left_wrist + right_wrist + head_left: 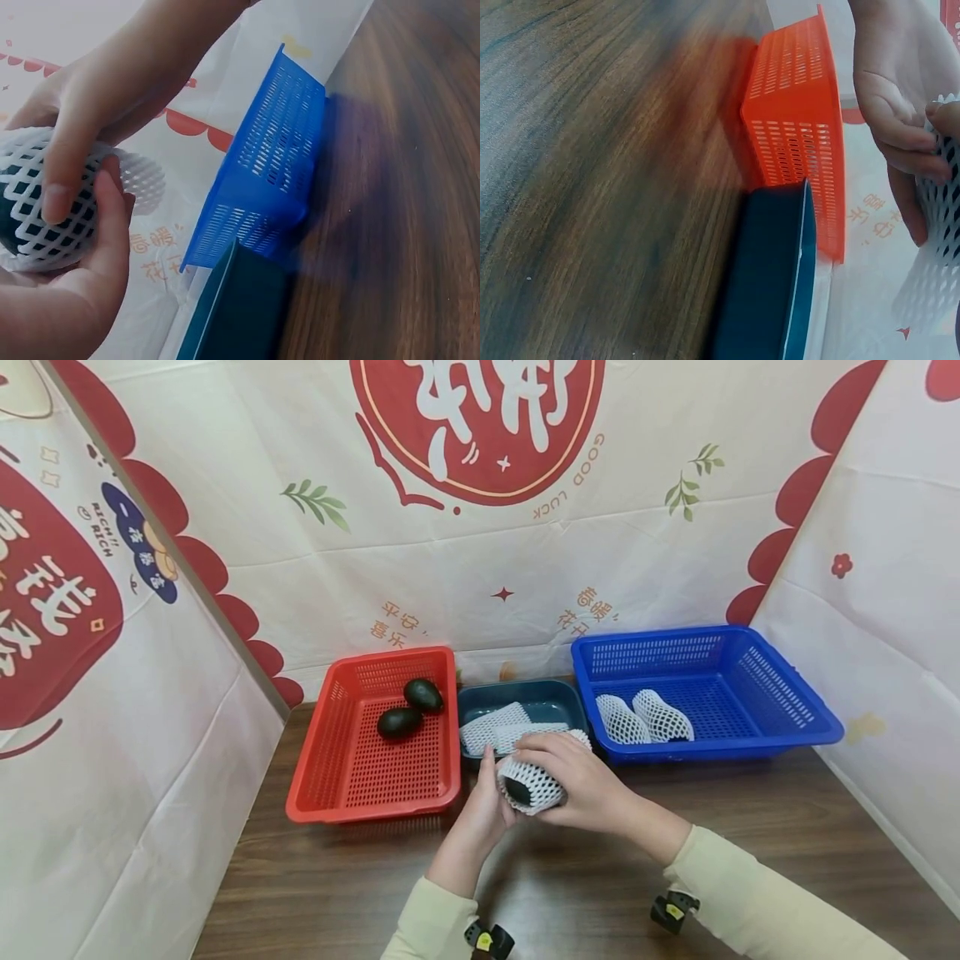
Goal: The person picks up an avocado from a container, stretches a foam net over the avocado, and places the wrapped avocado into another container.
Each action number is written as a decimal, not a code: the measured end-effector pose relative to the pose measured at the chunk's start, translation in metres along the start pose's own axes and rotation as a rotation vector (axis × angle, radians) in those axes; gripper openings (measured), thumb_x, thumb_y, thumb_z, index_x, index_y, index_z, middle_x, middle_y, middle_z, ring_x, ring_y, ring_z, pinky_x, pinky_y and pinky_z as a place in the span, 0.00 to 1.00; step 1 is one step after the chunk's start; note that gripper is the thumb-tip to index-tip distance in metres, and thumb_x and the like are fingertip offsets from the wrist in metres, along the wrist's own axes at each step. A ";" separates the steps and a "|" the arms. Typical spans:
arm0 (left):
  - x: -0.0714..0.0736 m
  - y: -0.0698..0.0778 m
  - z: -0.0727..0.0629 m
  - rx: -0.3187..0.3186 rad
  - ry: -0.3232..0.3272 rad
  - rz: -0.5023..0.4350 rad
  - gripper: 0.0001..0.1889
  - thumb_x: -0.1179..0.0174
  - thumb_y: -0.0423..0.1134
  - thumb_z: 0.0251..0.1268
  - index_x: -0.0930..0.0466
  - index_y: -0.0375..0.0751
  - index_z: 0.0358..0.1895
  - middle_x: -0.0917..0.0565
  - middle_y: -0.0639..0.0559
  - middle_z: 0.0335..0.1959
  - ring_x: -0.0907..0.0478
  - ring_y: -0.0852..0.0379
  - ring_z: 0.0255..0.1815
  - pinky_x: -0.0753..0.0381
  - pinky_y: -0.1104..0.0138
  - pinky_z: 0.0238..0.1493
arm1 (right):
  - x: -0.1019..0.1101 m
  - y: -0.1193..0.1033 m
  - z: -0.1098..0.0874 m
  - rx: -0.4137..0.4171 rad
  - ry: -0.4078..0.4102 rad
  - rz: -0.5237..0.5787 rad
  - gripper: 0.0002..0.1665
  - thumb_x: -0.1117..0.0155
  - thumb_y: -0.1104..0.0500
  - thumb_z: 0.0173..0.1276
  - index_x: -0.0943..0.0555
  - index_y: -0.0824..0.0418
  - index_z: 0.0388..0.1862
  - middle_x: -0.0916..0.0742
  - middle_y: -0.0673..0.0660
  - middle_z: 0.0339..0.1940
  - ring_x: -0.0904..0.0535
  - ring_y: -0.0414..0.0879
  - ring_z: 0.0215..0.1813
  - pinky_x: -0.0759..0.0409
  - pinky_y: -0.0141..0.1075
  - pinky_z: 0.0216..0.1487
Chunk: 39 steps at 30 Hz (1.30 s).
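1. Both hands are clamped on one net [551, 785] with a dark fruit [517, 791] inside. The left hand [487, 797] holds it from the left and below. The right hand [577, 777] curls over the top and right side.
2. The fruit is up above the brown table [600, 868], on the near side of the green tray [521, 689].
3. Its long way looks to be the same as the net's, on a slant from near left to far right. The near end is open, and dark fruit peeks out there, toward the person. The loose net end points away, to the far right.
4. I think the step now is dressing the fruit in its net. The next move seems to call for a soft tug, so the net sits snug and does not rip.
5. Spare nets [491, 727] lie in the green tray, past the hands.
6. Left of the tray is the red basket [309, 777], with two bare fruits [400, 722] in it.
7. Right of it is the blue basket [795, 739]. Two full nets [660, 718] lie there, so this one likely belongs with them.
8. Behind it all hangs a white cloth [480, 568] with red pictures.
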<state>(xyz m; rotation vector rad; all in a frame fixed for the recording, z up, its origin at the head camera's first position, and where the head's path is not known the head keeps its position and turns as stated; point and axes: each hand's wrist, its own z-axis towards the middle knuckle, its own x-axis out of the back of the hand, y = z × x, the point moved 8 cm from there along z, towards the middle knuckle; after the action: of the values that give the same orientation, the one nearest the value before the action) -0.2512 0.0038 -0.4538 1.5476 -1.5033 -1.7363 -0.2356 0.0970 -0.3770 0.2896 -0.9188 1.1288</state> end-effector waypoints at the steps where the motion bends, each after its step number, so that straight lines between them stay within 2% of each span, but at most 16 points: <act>1: 0.000 0.001 0.000 -0.004 -0.012 -0.019 0.40 0.81 0.65 0.75 0.49 0.39 0.76 0.32 0.36 0.67 0.27 0.48 0.59 0.25 0.51 0.55 | 0.000 0.000 0.000 0.006 0.000 -0.002 0.45 0.17 0.50 0.43 0.24 0.57 0.61 0.23 0.56 0.64 0.31 0.54 0.67 0.36 0.52 0.67; 4: 0.001 0.006 -0.002 -0.043 -0.015 -0.072 0.38 0.77 0.64 0.76 0.51 0.40 0.76 0.35 0.37 0.69 0.30 0.46 0.63 0.27 0.49 0.58 | -0.001 -0.001 0.001 0.024 -0.001 -0.011 0.47 0.16 0.50 0.42 0.25 0.55 0.63 0.26 0.57 0.68 0.36 0.57 0.71 0.42 0.55 0.70; 8: 0.009 0.015 -0.004 -0.116 0.064 -0.117 0.36 0.66 0.64 0.75 0.47 0.43 0.75 0.35 0.41 0.70 0.32 0.47 0.65 0.28 0.49 0.61 | -0.002 -0.004 0.000 0.051 0.012 -0.037 0.48 0.17 0.47 0.43 0.25 0.53 0.65 0.30 0.60 0.72 0.41 0.61 0.74 0.47 0.58 0.71; 12: 0.017 0.022 -0.006 -0.171 0.156 -0.131 0.33 0.59 0.63 0.74 0.39 0.48 0.73 0.34 0.47 0.71 0.33 0.50 0.67 0.29 0.54 0.63 | -0.004 -0.007 -0.002 0.069 0.042 -0.032 0.42 0.25 0.38 0.54 0.24 0.52 0.66 0.33 0.62 0.74 0.42 0.62 0.74 0.46 0.59 0.71; 15: 0.019 0.028 -0.007 -0.214 0.179 -0.143 0.30 0.59 0.60 0.76 0.38 0.47 0.73 0.35 0.47 0.71 0.35 0.51 0.69 0.33 0.57 0.66 | -0.004 -0.010 -0.004 0.090 0.078 -0.012 0.37 0.33 0.36 0.61 0.24 0.53 0.65 0.33 0.63 0.73 0.41 0.62 0.73 0.43 0.55 0.71; 17: 0.018 0.030 -0.007 -0.232 0.177 -0.163 0.30 0.59 0.58 0.77 0.39 0.46 0.73 0.35 0.47 0.71 0.36 0.51 0.70 0.34 0.57 0.66 | -0.005 -0.012 -0.005 0.112 0.109 -0.003 0.35 0.35 0.38 0.63 0.23 0.54 0.64 0.31 0.64 0.72 0.39 0.63 0.72 0.42 0.52 0.71; 21: 0.016 0.032 -0.010 -0.236 0.193 -0.179 0.30 0.54 0.54 0.76 0.40 0.44 0.74 0.33 0.46 0.70 0.34 0.50 0.68 0.32 0.57 0.64 | -0.007 -0.017 -0.006 0.155 0.152 0.003 0.32 0.34 0.42 0.65 0.22 0.57 0.63 0.30 0.66 0.71 0.36 0.62 0.71 0.42 0.45 0.72; 27: 0.016 0.032 -0.013 -0.218 0.257 -0.152 0.32 0.45 0.50 0.72 0.39 0.40 0.73 0.30 0.44 0.67 0.28 0.49 0.63 0.26 0.60 0.58 | -0.007 -0.020 -0.005 0.171 0.173 0.023 0.29 0.39 0.44 0.70 0.23 0.59 0.63 0.30 0.68 0.70 0.36 0.61 0.71 0.42 0.43 0.72; 34: 0.011 0.034 -0.014 -0.252 0.217 -0.161 0.31 0.47 0.49 0.74 0.42 0.41 0.74 0.32 0.44 0.68 0.29 0.49 0.63 0.27 0.60 0.59 | -0.009 -0.020 -0.005 0.158 0.175 0.015 0.29 0.43 0.45 0.73 0.24 0.62 0.63 0.30 0.69 0.70 0.36 0.61 0.71 0.40 0.43 0.71; 39: 0.009 0.034 -0.014 -0.257 0.221 -0.159 0.32 0.47 0.49 0.73 0.43 0.44 0.75 0.32 0.45 0.69 0.30 0.49 0.64 0.27 0.60 0.59 | -0.009 -0.019 -0.004 0.129 0.176 0.001 0.29 0.47 0.45 0.74 0.25 0.61 0.64 0.32 0.68 0.71 0.37 0.60 0.72 0.41 0.41 0.71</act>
<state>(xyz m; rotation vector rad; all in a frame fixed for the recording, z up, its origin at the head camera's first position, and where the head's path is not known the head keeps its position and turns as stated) -0.2546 -0.0225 -0.4266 1.6928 -1.0331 -1.6989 -0.2185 0.0856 -0.3825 0.2901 -0.6928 1.1972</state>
